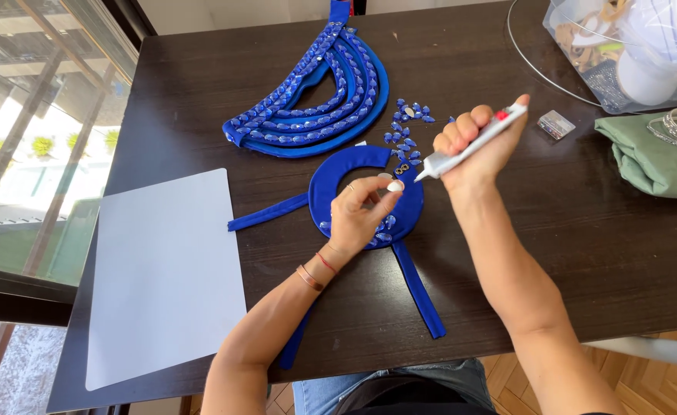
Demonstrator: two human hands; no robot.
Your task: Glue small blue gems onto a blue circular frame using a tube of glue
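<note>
The person is gluing blue gems onto a blue fabric collar piece (354, 165) that lies flat on the dark bench (554, 253), directly under both hands. The right hand (481, 142) is clenched around a white glue tube (473, 143), its nozzle pointing down and toward the left hand, close above the collar's upper edge. The left hand (361, 211) hovers over the collar with thumb and forefinger pinched together; whether a gem sits between them is too small to tell. A scatter of loose blue gems (408, 127) lies on the bench just beyond the nozzle.

Judging by this, the step in hand is dabbing glue for one gem; the next move seems to call for a small, steady squeeze and an exact placing of the stone beside those already fixed.

Farther from the hands lies a finished gem-covered collar (315, 100). A white sheet (162, 277) rests off past the left hand, and a green cloth (653, 157) and a clear container (630, 46) lie past the right. A window runs along the bench's left side, and wooden flooring shows below.
</note>
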